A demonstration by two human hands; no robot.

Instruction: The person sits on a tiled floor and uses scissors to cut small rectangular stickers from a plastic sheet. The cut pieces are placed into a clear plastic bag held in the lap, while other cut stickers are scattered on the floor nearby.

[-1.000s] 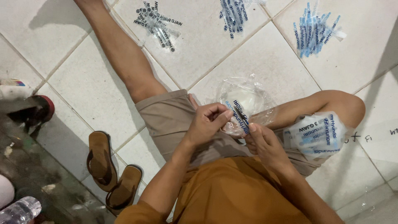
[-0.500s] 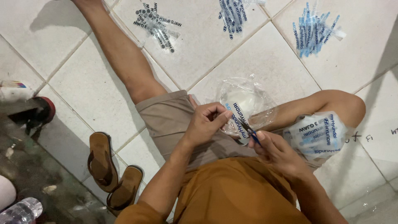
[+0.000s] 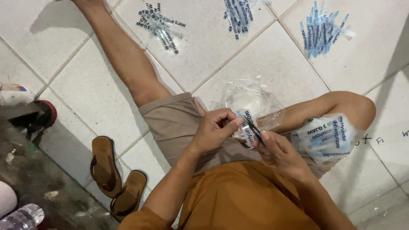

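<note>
The person sits on a white tile floor (image 3: 85, 89), one leg stretched out, the other bent. Both hands meet above the lap. The left hand (image 3: 215, 130) pinches a narrow clear strip (image 3: 249, 127) with blue print between thumb and forefinger; fingers are closed on it. The right hand (image 3: 279, 151) grips the same strip from the lower end, fingers curled together around it.

Just behind the hands, a crumpled clear bag (image 3: 251, 100) lies on the floor between the legs. A stack of clear sheets (image 3: 326, 138) with blue print rests on the bent knee.

Three piles lie on the tiles at the top: a pile of black-printed strips (image 3: 159, 25) at the left, dark-blue strips (image 3: 238, 17) in the middle, light-blue strips (image 3: 321, 32) at the right. These are well apart from the hands.

A pair of brown sandals (image 3: 115, 176) sits at the lower left. A plastic bottle (image 3: 21, 218) lies in the bottom left corner.
</note>
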